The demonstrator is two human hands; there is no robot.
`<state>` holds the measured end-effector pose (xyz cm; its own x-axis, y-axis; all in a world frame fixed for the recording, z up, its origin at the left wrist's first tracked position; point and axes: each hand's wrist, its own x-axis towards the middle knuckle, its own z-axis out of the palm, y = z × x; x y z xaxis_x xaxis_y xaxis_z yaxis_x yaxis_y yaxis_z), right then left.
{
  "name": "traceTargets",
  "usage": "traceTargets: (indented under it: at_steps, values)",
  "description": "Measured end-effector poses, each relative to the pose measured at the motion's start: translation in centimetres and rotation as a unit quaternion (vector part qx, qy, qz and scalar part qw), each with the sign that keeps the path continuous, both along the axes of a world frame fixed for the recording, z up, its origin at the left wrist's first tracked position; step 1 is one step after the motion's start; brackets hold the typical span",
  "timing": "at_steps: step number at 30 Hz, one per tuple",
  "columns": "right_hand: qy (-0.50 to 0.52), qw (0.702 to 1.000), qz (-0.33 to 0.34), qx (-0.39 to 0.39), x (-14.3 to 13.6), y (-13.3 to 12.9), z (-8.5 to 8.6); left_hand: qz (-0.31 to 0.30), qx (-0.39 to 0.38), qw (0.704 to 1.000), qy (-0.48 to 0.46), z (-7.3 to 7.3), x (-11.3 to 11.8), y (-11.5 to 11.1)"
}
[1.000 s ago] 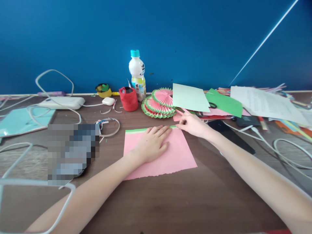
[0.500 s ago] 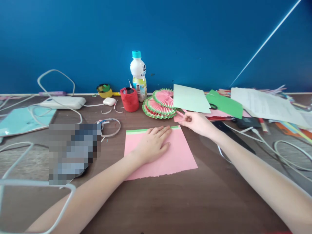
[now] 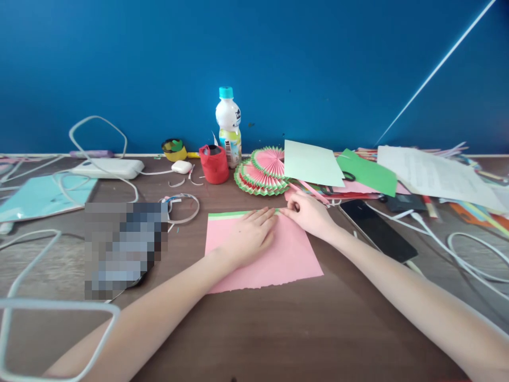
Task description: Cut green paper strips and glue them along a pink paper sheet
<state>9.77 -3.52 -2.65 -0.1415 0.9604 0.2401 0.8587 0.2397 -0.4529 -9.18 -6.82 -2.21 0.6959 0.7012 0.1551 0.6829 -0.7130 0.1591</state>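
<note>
A pink sheet (image 3: pixel 278 265) with a green and pale strip (image 3: pixel 222 215) along its far edge lies on the brown table (image 3: pixel 302 329). My left hand (image 3: pixel 248 236) rests flat on the sheet, fingers stretched toward the strip. At the sheet's far right corner is my right hand (image 3: pixel 304 212), its thumb and forefinger pinched together at the green edge. Whether they grip the edge or something small is hidden. A pink strip (image 3: pixel 314 192) lies just behind that hand.
Behind the sheet are pleated pink-and-green paper fans (image 3: pixel 262 172), a red roll (image 3: pixel 213 164) and a bottle (image 3: pixel 229 127). Papers (image 3: pixel 433 172), a black phone (image 3: pixel 379 231) and white cables (image 3: pixel 469 268) lie right. A teal folder (image 3: pixel 47 196) and a power bank (image 3: pixel 109 168) lie left.
My right hand has moved left and nearer, from beside the fans to the sheet's far edge, letting go of the pink strip. My left hand stays flat on the sheet.
</note>
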Motion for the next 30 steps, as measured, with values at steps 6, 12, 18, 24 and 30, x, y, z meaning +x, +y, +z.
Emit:
traceTargets:
  at_steps: [6, 12, 18, 24, 30]
  values:
    - [0.054, 0.997, 0.016, 0.044, 0.3, -0.2, -0.6, 0.046, -0.029, 0.998, -0.026, 0.5, -1.2, 0.6]
    - [0.074, 0.996, 0.021, 0.054, 0.6, 0.0, -0.8, 0.036, -0.054, 0.997, 0.036, 0.2, -2.4, 0.9]
    - [0.072, 0.987, 0.084, 0.117, 0.5, -0.5, -0.7, 0.084, -0.055, 0.994, 0.053, 0.4, -2.4, 0.2]
    - [-0.028, 0.978, 0.104, 0.18, 0.4, -0.5, -0.8, 0.084, -0.059, 0.993, 0.058, 0.8, -2.6, 0.6]
    - [-0.042, 0.979, 0.102, 0.172, 0.3, -0.6, -0.9, 0.098, -0.063, 0.992, 0.053, 1.0, -3.2, 1.3]
